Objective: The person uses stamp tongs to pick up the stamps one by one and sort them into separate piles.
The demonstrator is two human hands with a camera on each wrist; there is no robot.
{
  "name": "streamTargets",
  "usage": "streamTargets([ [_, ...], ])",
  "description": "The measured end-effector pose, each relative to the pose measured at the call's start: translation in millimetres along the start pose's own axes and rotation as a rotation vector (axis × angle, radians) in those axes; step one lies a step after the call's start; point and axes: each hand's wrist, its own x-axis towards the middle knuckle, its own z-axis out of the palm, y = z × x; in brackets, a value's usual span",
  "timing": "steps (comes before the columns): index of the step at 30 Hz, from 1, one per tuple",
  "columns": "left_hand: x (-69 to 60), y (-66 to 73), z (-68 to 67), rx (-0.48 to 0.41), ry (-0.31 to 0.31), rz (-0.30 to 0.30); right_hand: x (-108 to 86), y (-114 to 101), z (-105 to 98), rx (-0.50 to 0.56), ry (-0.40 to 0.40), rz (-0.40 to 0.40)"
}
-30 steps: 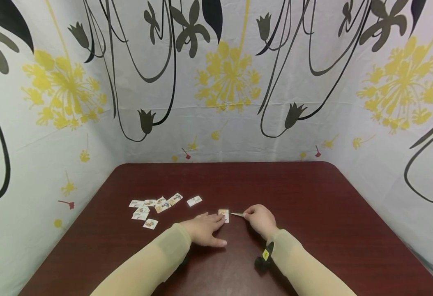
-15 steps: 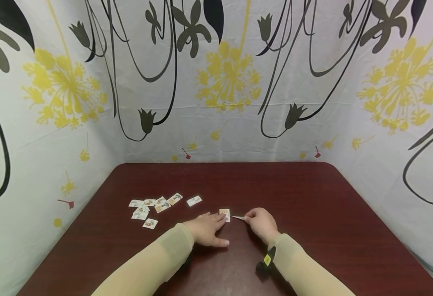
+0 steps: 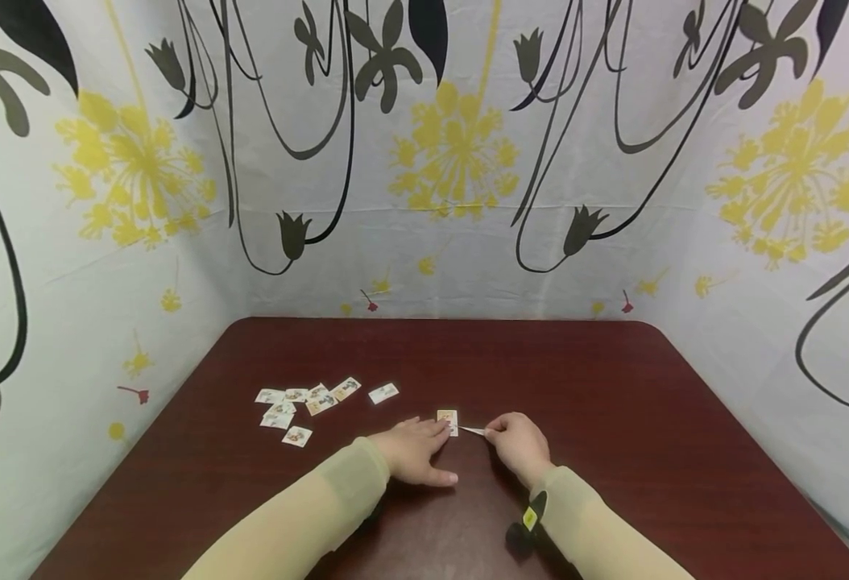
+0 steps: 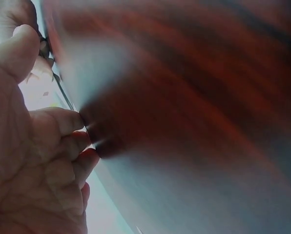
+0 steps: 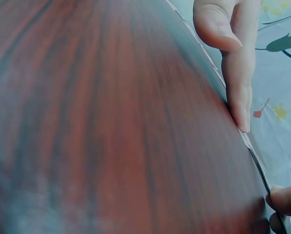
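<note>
My left hand (image 3: pixel 419 453) lies spread on the table, its fingertips resting on a small printed card (image 3: pixel 448 416). To the right of it, my right hand (image 3: pixel 517 443) pinches a thin, pointed, light-coloured tool (image 3: pixel 474 431) that looks like tweezers. Its narrow tip reaches the card's right edge; whether it touches cannot be told. The right wrist view shows the left hand (image 5: pixel 239 73) with fingers straight and the tool as a thin dark strip (image 5: pixel 259 163) between the card and the right fingers. In the left wrist view the left palm (image 4: pixel 33 161) hides most of the card.
Several small printed cards (image 3: pixel 320 403) lie scattered, some overlapping, on the left of the dark red table (image 3: pixel 577 362). One lone card (image 3: pixel 383 393) sits nearer the middle. A patterned cloth (image 3: pixel 453 266) hangs around the table's back and sides.
Both hands have shifted slightly to the right together with the card and the tool, and the right hand is a little nearer me. The scattered cards lie as before.
</note>
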Motion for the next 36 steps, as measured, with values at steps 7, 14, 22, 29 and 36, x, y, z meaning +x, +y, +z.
streamTargets([
  [7, 0.2, 1.9, 0.4, -0.004, -0.009, -0.005, -1.4, 1.9, -0.7, -0.009, 0.015, -0.013],
  [14, -0.3, 1.4, 0.6, -0.021, -0.015, -0.006, -0.9, 2.9, 0.3, -0.015, 0.027, -0.027],
  [22, -1.1, 1.6, -0.8, -0.025, -0.02, -0.002, 0.0, 5.5, 2.1, -0.015, 0.034, -0.024],
  [29, -3.2, -1.4, -1.1, -0.039, -0.024, -0.021, 3.5, 9.1, -5.3, 0.01, 0.013, -0.017],
  [36, -7.9, -16.0, -3.9, -0.029, -0.026, -0.064, 10.5, 22.6, -21.2, 0.02, -0.014, 0.001],
])
